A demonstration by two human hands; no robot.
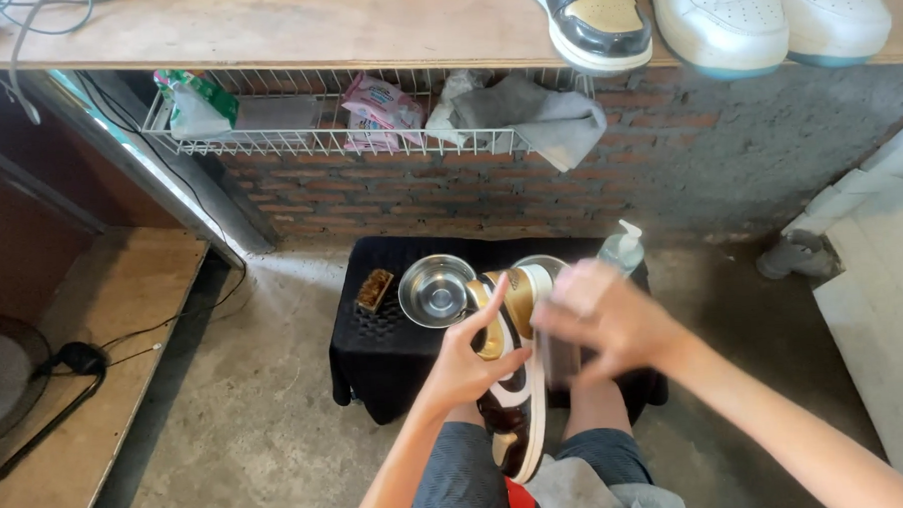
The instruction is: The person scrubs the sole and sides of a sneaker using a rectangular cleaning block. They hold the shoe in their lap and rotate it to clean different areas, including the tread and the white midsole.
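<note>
left hand [466, 369] fingers clasp gold, white and dark brown sneaker [516, 382], steadying it over lap | right hand [599, 319] blurred on it, grip unclear | steel bowl [436, 290] near, within reach

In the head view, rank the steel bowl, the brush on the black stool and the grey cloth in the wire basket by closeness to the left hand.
From the left hand:
1. Steel bowl, just above it on the black stool.
2. Brush, on the stool's left side.
3. Grey cloth, up in the wire basket.
</note>
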